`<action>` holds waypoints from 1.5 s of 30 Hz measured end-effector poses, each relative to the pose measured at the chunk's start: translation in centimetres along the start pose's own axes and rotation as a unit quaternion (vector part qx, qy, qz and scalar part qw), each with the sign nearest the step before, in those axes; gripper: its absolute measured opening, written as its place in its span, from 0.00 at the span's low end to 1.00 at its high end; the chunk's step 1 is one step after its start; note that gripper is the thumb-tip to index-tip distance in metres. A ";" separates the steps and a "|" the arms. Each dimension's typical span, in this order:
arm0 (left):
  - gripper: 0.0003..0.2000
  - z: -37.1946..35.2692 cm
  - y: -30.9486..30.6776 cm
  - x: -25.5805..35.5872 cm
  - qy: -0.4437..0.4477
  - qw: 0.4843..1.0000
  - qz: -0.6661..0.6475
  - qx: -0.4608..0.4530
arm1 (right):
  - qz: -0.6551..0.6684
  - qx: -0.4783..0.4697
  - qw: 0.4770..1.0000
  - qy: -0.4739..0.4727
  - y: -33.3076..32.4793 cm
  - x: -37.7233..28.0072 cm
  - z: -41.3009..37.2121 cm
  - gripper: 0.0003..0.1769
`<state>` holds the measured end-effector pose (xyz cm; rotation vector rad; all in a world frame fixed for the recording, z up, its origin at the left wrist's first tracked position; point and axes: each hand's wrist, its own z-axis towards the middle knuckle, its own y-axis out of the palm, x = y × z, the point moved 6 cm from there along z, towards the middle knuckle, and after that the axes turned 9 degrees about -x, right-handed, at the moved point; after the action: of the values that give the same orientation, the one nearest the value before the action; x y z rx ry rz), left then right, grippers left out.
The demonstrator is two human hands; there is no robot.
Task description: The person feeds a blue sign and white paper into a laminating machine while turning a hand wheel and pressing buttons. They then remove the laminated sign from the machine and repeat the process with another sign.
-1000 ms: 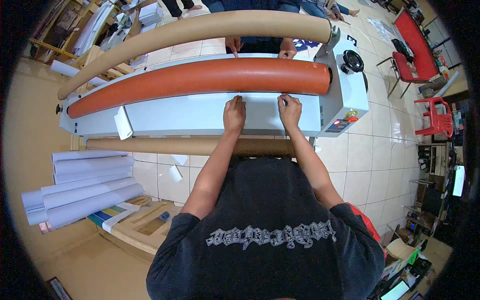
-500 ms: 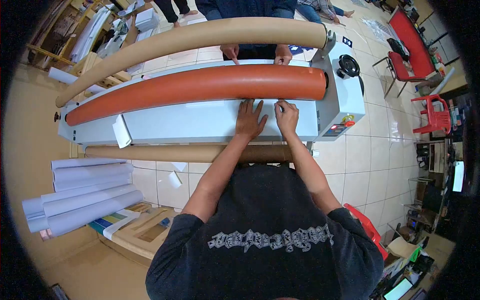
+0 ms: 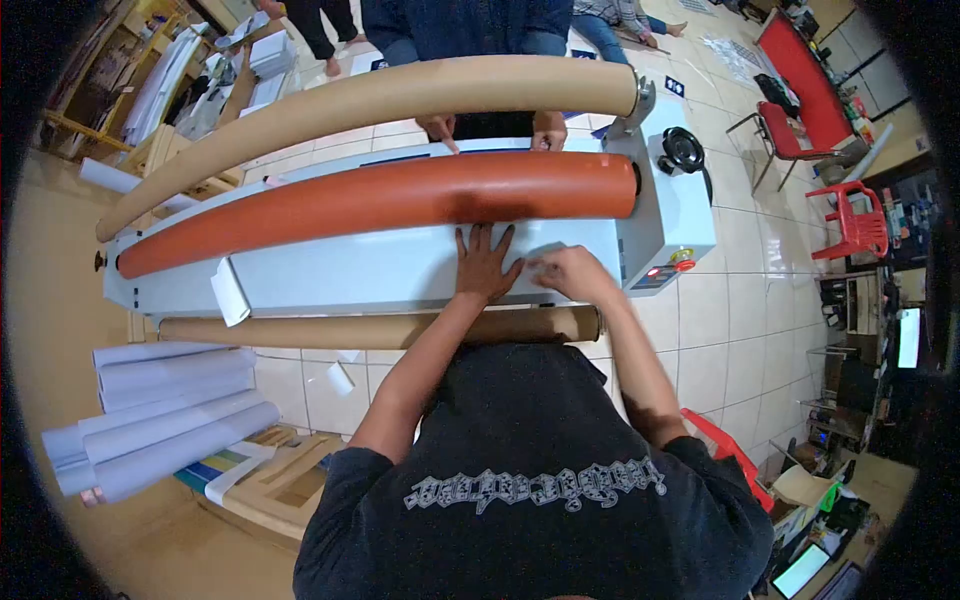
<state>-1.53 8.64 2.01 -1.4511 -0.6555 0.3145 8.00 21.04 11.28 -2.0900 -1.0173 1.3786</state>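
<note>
My left hand (image 3: 484,264) lies flat with fingers spread on the pale grey bed of a long roller machine (image 3: 350,275). Its fingertips are just in front of the thick orange roller (image 3: 390,195). To its right, my right hand (image 3: 575,273) is over the same bed, nearer the front edge, with its fingers bent toward the left hand. Motion blurs those fingers, and I cannot make out anything in them. A brown cardboard-like tube (image 3: 400,92) runs above and behind the orange roller. Another brown tube (image 3: 370,331) spans the machine's front, below the bed.
Across the machine, a person's hands (image 3: 548,130) are near the back of the orange roller. At the right end are a black handwheel (image 3: 683,150) and a red button (image 3: 684,266). A white sheet (image 3: 230,292) hangs over the front edge. White rolls (image 3: 180,415) lie at left.
My right hand has come away from the orange roller toward the bed's front edge. My left hand stays flat on the bed. The whole view has shifted slightly.
</note>
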 end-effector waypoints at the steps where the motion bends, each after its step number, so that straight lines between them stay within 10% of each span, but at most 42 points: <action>1: 0.34 0.5 0.0 -0.2 0.003 1.000 -0.006 0.003 | 0.054 0.019 0.995 -0.087 -4.5 -2.7 -3.3 0.09; 3: 0.34 0.0 0.6 -0.2 0.000 1.000 0.015 0.003 | -0.011 0.097 0.983 -0.154 -13.4 -5.2 -8.9 0.15; 5: 0.35 -0.1 0.3 0.0 0.008 1.000 0.018 0.013 | -0.332 0.149 0.931 -0.020 -20.5 -0.9 -9.6 0.40; 7: 0.35 0.0 0.2 0.0 0.002 1.000 0.026 0.014 | -0.371 0.044 0.926 0.057 -24.0 3.1 -7.9 0.51; 13: 0.34 -0.1 0.0 0.0 0.009 0.999 0.012 0.042 | -0.318 0.001 0.947 -0.042 -26.2 2.9 -5.6 0.40; 21: 0.34 -0.2 -0.3 0.0 0.003 1.000 0.003 0.020 | -0.280 0.072 0.886 0.362 -28.0 5.3 -4.4 0.38; 25: 0.33 -0.2 -0.6 0.1 0.008 0.999 0.006 0.034 | -0.261 -0.079 0.962 -0.017 -26.4 3.5 -4.3 0.42; 27: 0.33 -0.2 -0.5 0.0 0.004 1.000 0.002 0.022 | -0.281 -0.117 0.950 0.072 -26.2 4.5 -4.1 0.50; 30: 0.33 0.0 -0.4 0.1 -0.001 1.000 0.000 0.007 | -0.317 -0.045 0.938 0.132 -26.2 4.8 -3.8 0.35; 32: 0.33 0.2 -0.3 -0.1 -0.001 1.000 0.004 0.004 | -0.327 0.044 0.911 0.246 -26.5 7.5 -3.7 0.52; 36: 0.35 -0.1 0.2 0.0 -0.004 1.000 0.000 0.010 | -0.262 0.003 0.892 0.368 -27.7 5.9 -3.9 0.53; 41: 0.39 0.1 0.2 -0.2 -0.010 1.000 0.000 0.002 | -0.227 0.011 0.947 0.227 -28.0 7.3 -3.8 0.41; 43: 0.42 0.3 0.2 -0.3 -0.010 1.000 -0.011 0.001 | -0.266 -0.030 0.958 -0.100 -26.9 5.3 -4.4 0.41; 45: 0.42 0.3 0.2 -0.4 -0.013 1.000 -0.012 0.000 | -0.303 -0.068 0.946 -0.094 -26.7 5.6 -4.3 0.48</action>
<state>-1.98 8.73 1.75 -1.4409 -0.6938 0.3159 4.16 42.48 28.28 -1.5370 -1.6976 1.2150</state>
